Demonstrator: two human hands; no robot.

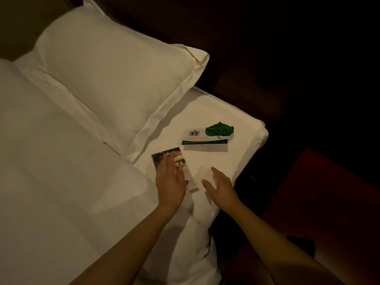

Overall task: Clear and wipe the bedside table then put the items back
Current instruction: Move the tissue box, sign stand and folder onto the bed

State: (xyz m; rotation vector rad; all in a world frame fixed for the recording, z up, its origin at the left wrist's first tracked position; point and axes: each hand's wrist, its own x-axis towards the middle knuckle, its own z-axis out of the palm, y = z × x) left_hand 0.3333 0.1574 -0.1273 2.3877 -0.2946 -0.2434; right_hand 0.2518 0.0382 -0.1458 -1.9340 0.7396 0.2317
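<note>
Several small items lie on the white bed sheet (232,120) near its corner. A green leaf-shaped card (219,130) lies farthest, beside a white card with a green band (203,143). A photo leaflet (172,157) lies nearer, partly under my left hand (169,182), whose flat fingers rest on it. My right hand (221,186) hovers open just to the right, above a pale, blurry item (202,171) on the sheet. The bedside table itself is lost in the dark at the right.
A large white pillow (115,75) lies at the head of the bed, and a white duvet (51,171) covers the left. Dark wood headboard and furniture (287,58) fill the upper right. Reddish floor (320,188) shows at lower right.
</note>
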